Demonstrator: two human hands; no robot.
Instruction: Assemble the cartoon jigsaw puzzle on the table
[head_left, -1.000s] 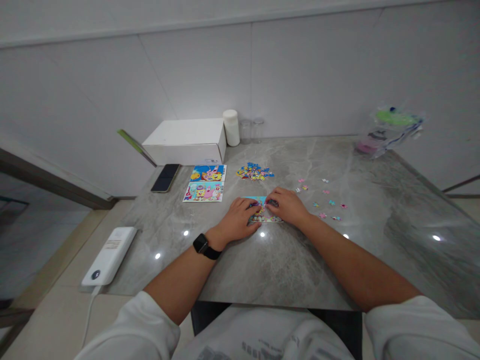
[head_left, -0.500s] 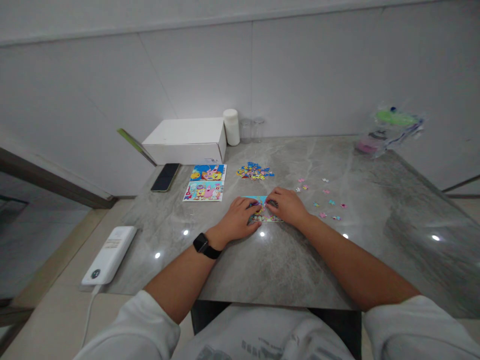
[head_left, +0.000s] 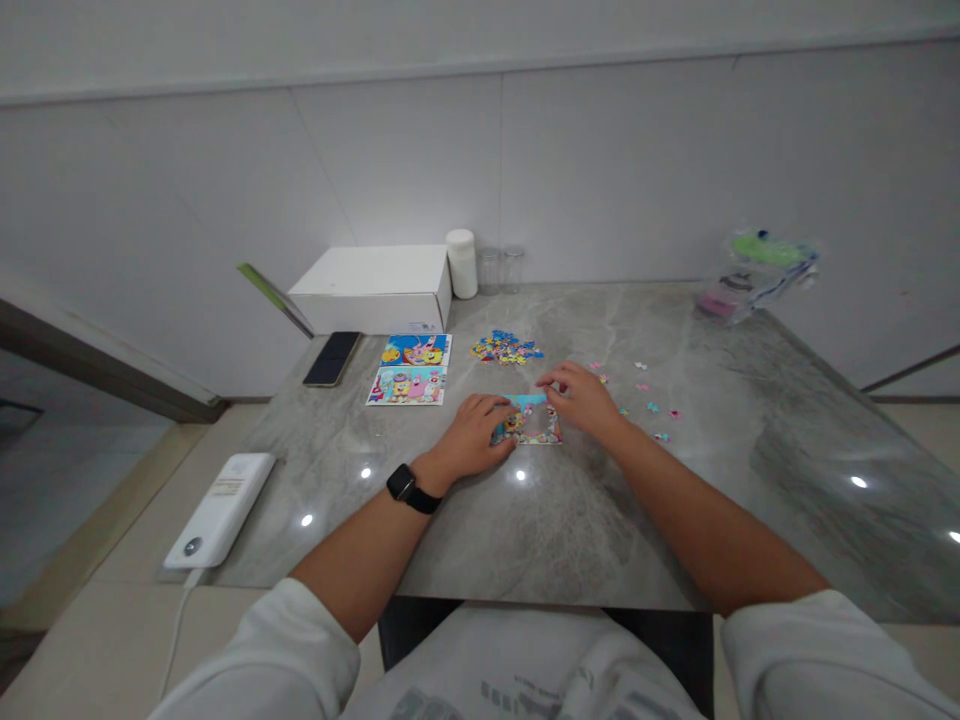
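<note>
A partly assembled jigsaw puzzle (head_left: pixel 536 437) with a colourful cartoon picture lies flat in front of me; a gap in its middle shows the grey tabletop. My left hand (head_left: pixel 478 433) is curled about its left side, with fingers at the upper part and thumb at the lower edge. At the puzzle's upper right corner is my right hand (head_left: pixel 581 395), its fingers bent together in a pinch. Whatever sits between those fingertips is too small to make out. Several loose puzzle pieces (head_left: pixel 652 407) are scattered right of this hand, some partly hidden by it.
Beyond the puzzle is a heap of pieces (head_left: pixel 506 348). Two picture cards (head_left: pixel 407 386) and a phone (head_left: pixel 333 358) lie to the left. Behind stand a white box (head_left: pixel 371 272), a white bottle (head_left: pixel 462 265) and clear cups (head_left: pixel 513 270). A plastic bag (head_left: pixel 757 275) and power bank (head_left: pixel 220 510) sit near the edges.
My right hand has drawn back from the puzzle's middle to its upper right corner, uncovering the right part. My left hand stays at the left side. The view has shifted slightly.
</note>
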